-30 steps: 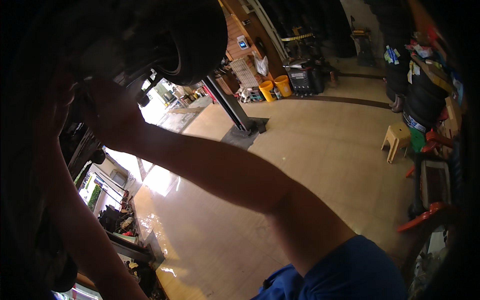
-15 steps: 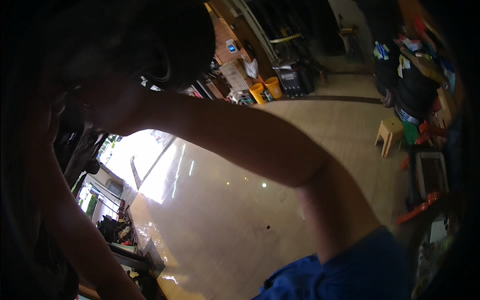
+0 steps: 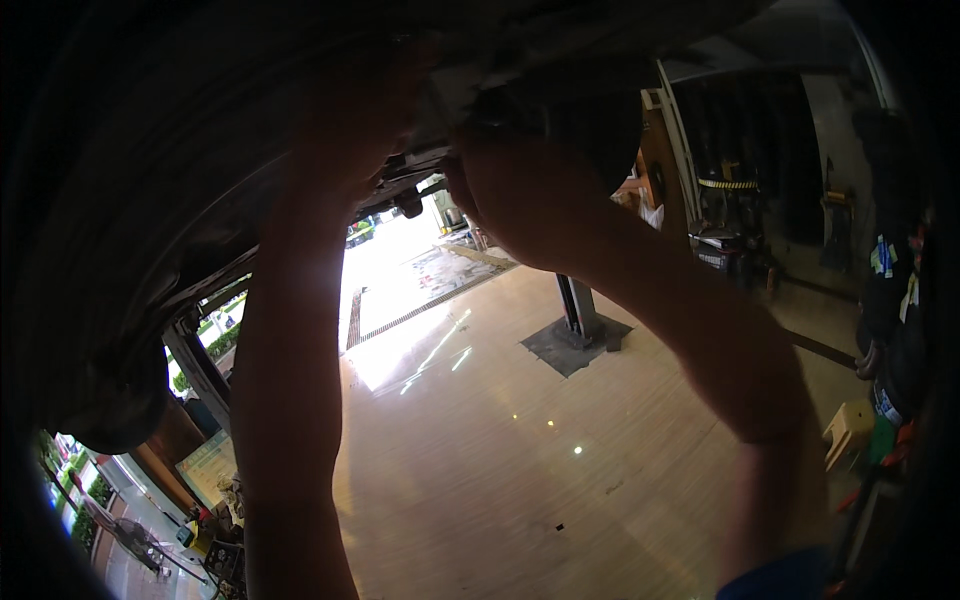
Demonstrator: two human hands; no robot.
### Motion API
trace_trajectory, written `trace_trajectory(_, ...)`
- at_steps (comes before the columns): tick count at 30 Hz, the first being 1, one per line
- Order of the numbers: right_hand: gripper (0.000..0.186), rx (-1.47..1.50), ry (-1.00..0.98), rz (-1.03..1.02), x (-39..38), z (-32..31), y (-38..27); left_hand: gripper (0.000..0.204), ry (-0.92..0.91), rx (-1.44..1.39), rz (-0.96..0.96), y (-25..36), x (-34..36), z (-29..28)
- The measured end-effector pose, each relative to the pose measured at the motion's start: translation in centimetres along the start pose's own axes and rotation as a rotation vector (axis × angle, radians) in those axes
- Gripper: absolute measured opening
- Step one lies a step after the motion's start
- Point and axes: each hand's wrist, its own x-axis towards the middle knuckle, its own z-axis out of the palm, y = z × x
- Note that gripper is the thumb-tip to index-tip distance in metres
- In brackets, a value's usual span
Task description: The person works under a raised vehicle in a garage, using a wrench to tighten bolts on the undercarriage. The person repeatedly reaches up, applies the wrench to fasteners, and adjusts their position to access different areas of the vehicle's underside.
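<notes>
Both of my arms are raised to the dark underside of a car (image 3: pixel 215 195) overhead. My left hand (image 3: pixel 355 125) reaches up against it, and its fingers are lost in shadow. Close by on the right, my right hand (image 3: pixel 520 190) is bent inward at the wrist toward the same underbody parts (image 3: pixel 425 172). Its fingers are too dark to make out, and I cannot tell whether either hand holds anything. A dark wheel (image 3: pixel 595 125) hangs just beyond the right hand.
A lift post on a dark base plate (image 3: pixel 565 345) stands on the glossy tiled floor (image 3: pixel 470 480). Stacked tyres (image 3: pixel 885 300) and a yellow stool (image 3: pixel 850 430) are at the right. A standing fan (image 3: pixel 130 530) is at the lower left, and bright daylight enters beyond the floor grate.
My view has swung left and up, so the arms and wheel sit farther right in the picture. The lift post has come into sight. Both hands remain up at the car's underside.
</notes>
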Motion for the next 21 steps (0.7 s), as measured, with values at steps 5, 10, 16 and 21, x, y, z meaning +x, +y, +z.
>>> trace_trajectory(5,0.024,-0.417,-0.208,0.064,-0.2,-4.7,-4.2,0.023,0.018,0.186,0.206,-1.2,0.6,0.0)
trace_trajectory(10,0.032,0.468,-0.14,0.059,-0.2,-3.1,-1.7,0.016,-0.053,-0.088,-0.108,-0.7,-0.1,-0.9)
trace_trajectory(16,0.038,2.21,-0.163,0.239,-1.8,4.1,-0.2,0.023,-0.124,-0.516,-0.09,-0.7,0.7,0.1)
trace_trajectory(21,0.027,1.745,0.212,0.294,-0.9,7.0,-1.3,0.035,-0.208,-0.729,-0.451,0.2,-0.7,0.8)
